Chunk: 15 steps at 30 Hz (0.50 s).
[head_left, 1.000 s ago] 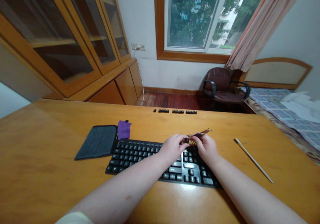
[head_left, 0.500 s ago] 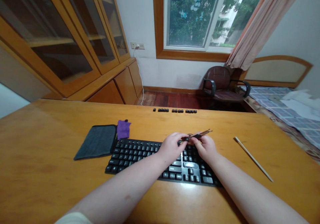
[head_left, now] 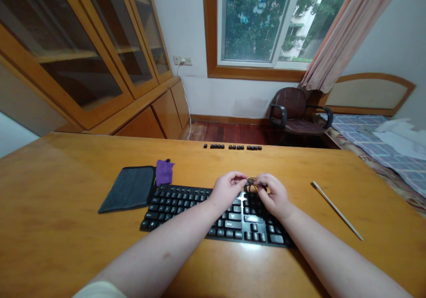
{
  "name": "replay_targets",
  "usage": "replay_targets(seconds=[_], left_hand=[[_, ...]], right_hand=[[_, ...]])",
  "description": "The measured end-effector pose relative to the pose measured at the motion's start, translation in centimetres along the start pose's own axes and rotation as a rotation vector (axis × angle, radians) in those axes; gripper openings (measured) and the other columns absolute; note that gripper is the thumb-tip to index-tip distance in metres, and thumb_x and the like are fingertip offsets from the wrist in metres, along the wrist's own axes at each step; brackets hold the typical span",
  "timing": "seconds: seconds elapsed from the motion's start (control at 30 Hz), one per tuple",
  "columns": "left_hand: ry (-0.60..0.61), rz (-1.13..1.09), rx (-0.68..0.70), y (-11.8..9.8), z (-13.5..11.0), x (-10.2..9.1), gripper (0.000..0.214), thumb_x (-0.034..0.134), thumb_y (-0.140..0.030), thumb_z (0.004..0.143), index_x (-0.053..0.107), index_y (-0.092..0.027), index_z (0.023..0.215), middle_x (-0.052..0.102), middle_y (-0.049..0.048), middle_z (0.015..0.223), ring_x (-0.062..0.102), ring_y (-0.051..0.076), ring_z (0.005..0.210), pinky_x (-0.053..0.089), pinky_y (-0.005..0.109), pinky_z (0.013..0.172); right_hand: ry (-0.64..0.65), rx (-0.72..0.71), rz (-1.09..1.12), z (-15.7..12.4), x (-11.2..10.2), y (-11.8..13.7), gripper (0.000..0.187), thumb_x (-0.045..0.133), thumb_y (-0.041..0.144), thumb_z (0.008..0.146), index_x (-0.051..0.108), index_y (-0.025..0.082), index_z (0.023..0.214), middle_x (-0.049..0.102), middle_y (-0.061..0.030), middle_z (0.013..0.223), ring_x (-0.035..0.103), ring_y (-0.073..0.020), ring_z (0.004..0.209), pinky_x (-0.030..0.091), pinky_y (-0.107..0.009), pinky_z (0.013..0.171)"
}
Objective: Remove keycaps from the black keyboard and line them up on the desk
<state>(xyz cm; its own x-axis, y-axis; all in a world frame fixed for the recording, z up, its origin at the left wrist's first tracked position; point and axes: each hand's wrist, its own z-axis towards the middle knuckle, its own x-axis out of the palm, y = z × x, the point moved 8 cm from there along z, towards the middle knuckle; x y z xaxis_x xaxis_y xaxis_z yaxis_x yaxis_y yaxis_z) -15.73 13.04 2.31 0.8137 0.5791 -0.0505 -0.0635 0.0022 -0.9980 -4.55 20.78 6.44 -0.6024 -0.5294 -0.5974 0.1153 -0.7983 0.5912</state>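
The table (head_left: 66,169) runs out past the keyboard (head_left: 181,207) on both sides, its far edge just behind a row of small black keys (head_left: 236,147), with a strip of wood between that row and the keyboard and another between the right hand (head_left: 275,196) and a pale stick (head_left: 337,211) slanting at the right. A flat grey piece (head_left: 129,189) and a purple cloth (head_left: 164,172) bound the keyboard's left end. Over its far edge, dark loops (head_left: 252,183) sit between the hands, the left hand (head_left: 229,189) pinching their left side and the right's bent fingers clasping the other, partly hidden.
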Motion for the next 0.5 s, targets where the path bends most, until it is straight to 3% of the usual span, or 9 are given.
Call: replay_targets(seconds=[0.13, 0.27, 0.33, 0.43, 0.5], left_hand=[[0.035, -0.117, -0.042, 0.6, 0.0, 0.5, 0.016, 0.061, -0.024, 0.075, 0.057, -0.013, 0.086, 0.064, 0.0031, 0.081, 0.062, 0.013, 0.076, 0.051, 0.027, 0.074], [0.048, -0.167, -0.075, 1.0, 0.1, 0.5, 0.019, 0.061, -0.025, 0.076, 0.053, -0.014, 0.089, 0.062, 0.0037, 0.084, 0.062, 0.012, 0.074, 0.051, 0.027, 0.072], [0.050, -0.133, -0.046, 0.8, 0.1, 0.3, 0.021, 0.058, -0.025, 0.078, 0.051, -0.015, 0.095, 0.062, 0.0059, 0.094, 0.063, 0.013, 0.077, 0.050, 0.029, 0.074], [0.034, 0.056, 0.029, 0.0, -0.1, -0.1, 0.022, 0.053, -0.026, 0.081, 0.053, -0.017, 0.100, 0.061, 0.0069, 0.103, 0.062, 0.015, 0.082, 0.049, 0.031, 0.077], [0.026, 0.182, 0.070, -0.6, -0.4, -0.2, 0.021, 0.052, -0.027, 0.081, 0.056, -0.017, 0.100, 0.061, 0.0062, 0.101, 0.061, 0.015, 0.083, 0.049, 0.031, 0.078]], right_hand=[[0.089, 0.014, -0.100, 0.3, 0.9, -0.1, 0.025, 0.057, 0.028, 0.080, 0.061, 0.022, 0.103, 0.061, -0.0072, 0.090, 0.059, -0.0188, 0.084, 0.050, -0.032, 0.074], [0.114, 0.019, -0.115, 0.5, 1.0, 0.2, 0.021, 0.053, 0.028, 0.083, 0.063, 0.024, 0.101, 0.063, -0.0066, 0.093, 0.060, -0.0179, 0.086, 0.050, -0.031, 0.076], [0.082, 0.049, -0.138, 1.1, 0.0, -0.3, 0.021, 0.052, 0.029, 0.084, 0.064, 0.024, 0.100, 0.064, -0.0066, 0.093, 0.061, -0.0179, 0.087, 0.049, -0.031, 0.078], [-0.084, 0.199, -0.255, 2.9, -3.5, -3.5, 0.022, 0.057, 0.034, 0.080, 0.067, 0.020, 0.094, 0.065, -0.0091, 0.098, 0.060, -0.0214, 0.092, 0.047, -0.034, 0.081], [-0.083, 0.371, -0.340, 4.1, -5.1, -7.4, 0.024, 0.059, 0.035, 0.076, 0.067, 0.020, 0.093, 0.066, -0.0090, 0.098, 0.060, -0.0236, 0.091, 0.046, -0.035, 0.079]])
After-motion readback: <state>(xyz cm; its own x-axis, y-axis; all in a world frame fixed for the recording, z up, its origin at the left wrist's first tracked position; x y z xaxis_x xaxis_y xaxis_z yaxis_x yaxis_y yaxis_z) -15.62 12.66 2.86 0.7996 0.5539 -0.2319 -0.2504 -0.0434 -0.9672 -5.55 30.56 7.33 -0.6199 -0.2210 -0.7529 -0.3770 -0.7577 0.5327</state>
